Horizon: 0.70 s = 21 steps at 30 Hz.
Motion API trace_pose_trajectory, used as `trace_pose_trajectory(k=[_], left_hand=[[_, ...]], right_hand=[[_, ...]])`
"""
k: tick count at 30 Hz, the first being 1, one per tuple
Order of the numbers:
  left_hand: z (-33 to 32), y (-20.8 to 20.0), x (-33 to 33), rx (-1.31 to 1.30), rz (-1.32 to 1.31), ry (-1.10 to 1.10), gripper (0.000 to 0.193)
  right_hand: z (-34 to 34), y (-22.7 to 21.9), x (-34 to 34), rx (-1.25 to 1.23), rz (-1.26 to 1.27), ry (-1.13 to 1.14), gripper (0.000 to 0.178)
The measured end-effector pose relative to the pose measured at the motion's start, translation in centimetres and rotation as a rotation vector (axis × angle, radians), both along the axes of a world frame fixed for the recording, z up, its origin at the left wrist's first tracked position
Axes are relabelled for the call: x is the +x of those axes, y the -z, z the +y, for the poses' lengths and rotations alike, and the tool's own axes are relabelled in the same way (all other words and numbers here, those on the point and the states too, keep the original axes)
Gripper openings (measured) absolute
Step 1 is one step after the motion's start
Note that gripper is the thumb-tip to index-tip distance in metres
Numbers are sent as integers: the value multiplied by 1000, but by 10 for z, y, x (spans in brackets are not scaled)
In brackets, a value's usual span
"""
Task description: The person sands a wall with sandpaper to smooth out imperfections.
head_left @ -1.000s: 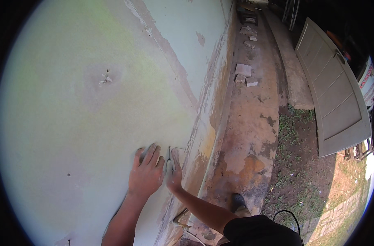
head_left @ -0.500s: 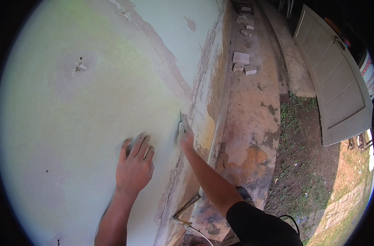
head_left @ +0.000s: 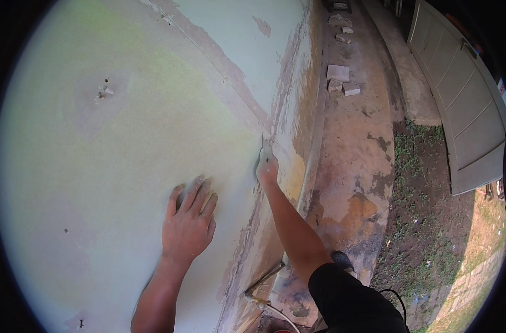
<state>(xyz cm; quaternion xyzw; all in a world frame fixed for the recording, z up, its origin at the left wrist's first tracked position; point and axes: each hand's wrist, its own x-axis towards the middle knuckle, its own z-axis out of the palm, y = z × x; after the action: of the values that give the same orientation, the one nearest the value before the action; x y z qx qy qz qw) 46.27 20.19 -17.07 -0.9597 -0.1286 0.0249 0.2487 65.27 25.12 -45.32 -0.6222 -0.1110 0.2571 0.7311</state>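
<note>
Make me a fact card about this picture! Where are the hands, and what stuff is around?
Left hand: fingers spread on the wall
Right hand: at the wall, by a peeling strip
In right grip: too hidden to tell
Wall colour: pale green, patchy
Pale blocks: on the path
Door panel: far right
Green plants: right of the path

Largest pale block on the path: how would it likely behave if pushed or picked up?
The block would probably be stiff, as its edges look straight. Its flat faces suggest scraping along rather than rolling. The jagged chunk beside it hints that corners might chip.
</note>
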Motion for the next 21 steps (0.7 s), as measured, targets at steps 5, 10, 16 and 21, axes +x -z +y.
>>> trace_pose_trajectory(k=[5, 10, 16, 21], left_hand=[[7, -1, -7, -3, -13, -10, 37], [5, -2, -7, -27, -23, -7, 35], [3, 2, -3, -7, -9, 5, 32], [4, 2, 0, -20, -28, 34, 30]], right_hand=[[-33, -31, -109, 232, -291, 64, 45], [-87, -30, -200, 167, -313, -92, 45], [-5, -8, -28, 37, -97, 90, 47], [-5, -2, -19, 67, -242, 141, 49]])
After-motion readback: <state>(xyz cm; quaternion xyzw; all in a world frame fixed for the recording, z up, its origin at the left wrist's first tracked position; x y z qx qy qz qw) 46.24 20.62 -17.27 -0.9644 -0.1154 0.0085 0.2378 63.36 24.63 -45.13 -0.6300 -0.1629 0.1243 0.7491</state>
